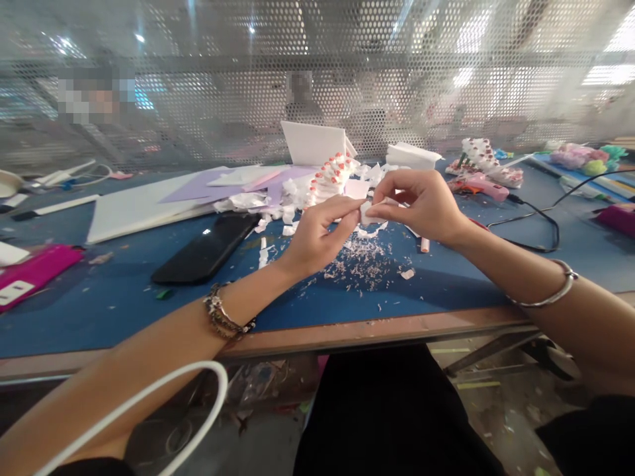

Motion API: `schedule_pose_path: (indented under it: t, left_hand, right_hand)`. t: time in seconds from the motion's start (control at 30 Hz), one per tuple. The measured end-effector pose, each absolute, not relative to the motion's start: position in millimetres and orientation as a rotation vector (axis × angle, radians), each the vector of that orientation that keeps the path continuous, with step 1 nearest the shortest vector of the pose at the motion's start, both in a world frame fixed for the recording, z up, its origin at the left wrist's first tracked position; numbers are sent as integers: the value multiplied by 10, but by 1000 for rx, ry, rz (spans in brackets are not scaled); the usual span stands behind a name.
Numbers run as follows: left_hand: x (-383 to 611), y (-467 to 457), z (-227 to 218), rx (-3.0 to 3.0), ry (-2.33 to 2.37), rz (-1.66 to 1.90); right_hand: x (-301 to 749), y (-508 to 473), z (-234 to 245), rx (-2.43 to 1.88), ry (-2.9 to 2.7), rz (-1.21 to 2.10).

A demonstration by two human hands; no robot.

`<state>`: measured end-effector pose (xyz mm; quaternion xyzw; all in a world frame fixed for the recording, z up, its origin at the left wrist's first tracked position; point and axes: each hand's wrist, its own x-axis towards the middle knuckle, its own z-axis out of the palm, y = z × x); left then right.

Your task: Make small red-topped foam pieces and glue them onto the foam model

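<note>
Between my two hands is a small white piece of foam or paper (366,213), pinched at the fingertips above the blue tabletop. My left hand (325,231) grips its left side with thumb and forefinger. From the right, my right hand (421,205) pinches the same piece, its fingers curled. Fingers partly cover the piece, so its exact shape is hidden. Tiny white shavings (360,264) lie scattered on the table below. Right behind my left hand sits a cluster of white pieces with orange-red tips (330,177), among loose white scraps (295,198).
A black phone (208,248) lies left of my left hand. White sheets (133,205) and purple sheets (193,187) are stacked behind it. A pink glue gun (489,187) with a black cable (550,228) rests at right. A perforated metal screen (347,59) stands behind the table.
</note>
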<state>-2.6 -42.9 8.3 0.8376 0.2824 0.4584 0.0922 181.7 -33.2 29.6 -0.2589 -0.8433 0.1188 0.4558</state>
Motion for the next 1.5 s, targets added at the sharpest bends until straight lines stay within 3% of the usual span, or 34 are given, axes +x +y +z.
schedule_pose_path:
  t: [0.17,0.53,0.9,1.27,1.5]
  left_hand:
    - [-48,-425,93,2597,799,1343]
    - [-58,-350,75,2443,825,1354]
    - [-85,-336,83,2682,707,1547]
    - [-72,-349,58,2603,838,1503]
    - [-71,-320,50,2497,826,1423]
  right_hand:
    - [1807,-360,311,-636,-2101,162]
    - [1890,-303,378,-625,-2213,272]
    - [1950,-275,369,-575,-2127,245]
    - [1858,-280,258,-349,-2250,-426]
    - [1815,-314,267,-444,-2162,-115]
